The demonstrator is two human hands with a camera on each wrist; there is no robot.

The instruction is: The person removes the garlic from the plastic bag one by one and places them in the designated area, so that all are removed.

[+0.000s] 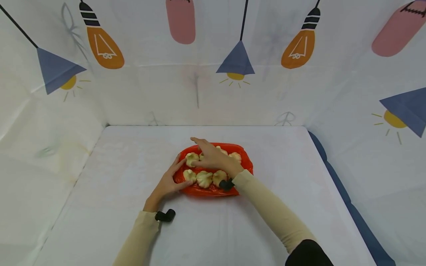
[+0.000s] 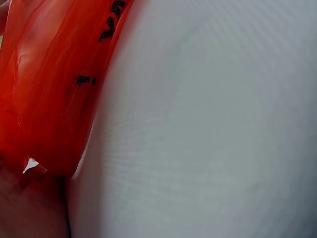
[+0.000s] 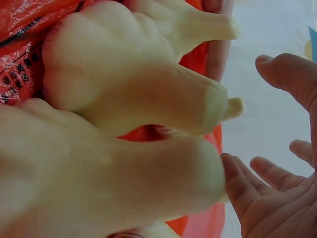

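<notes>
Garlic bulbs (image 3: 124, 94) under right hand (image 1: 214, 157).

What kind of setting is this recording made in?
Probably a staged recording booth, not a kitchen: printed lamp-pattern fabric walls enclose a white-covered table, which bears a red plastic tray of garlic bulbs that both hands touch.

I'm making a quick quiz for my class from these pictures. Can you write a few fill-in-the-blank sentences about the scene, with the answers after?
1. The garlic bulbs lie in a tray wrapped in a plastic bag of the colour ____.
2. The left hand rests against the tray's ____ side.
3. The right hand reaches over the bulbs with its fingers ____, not curled.
4. The tray sits on a ____ table.

Missing words: red; left; straight; white
</notes>
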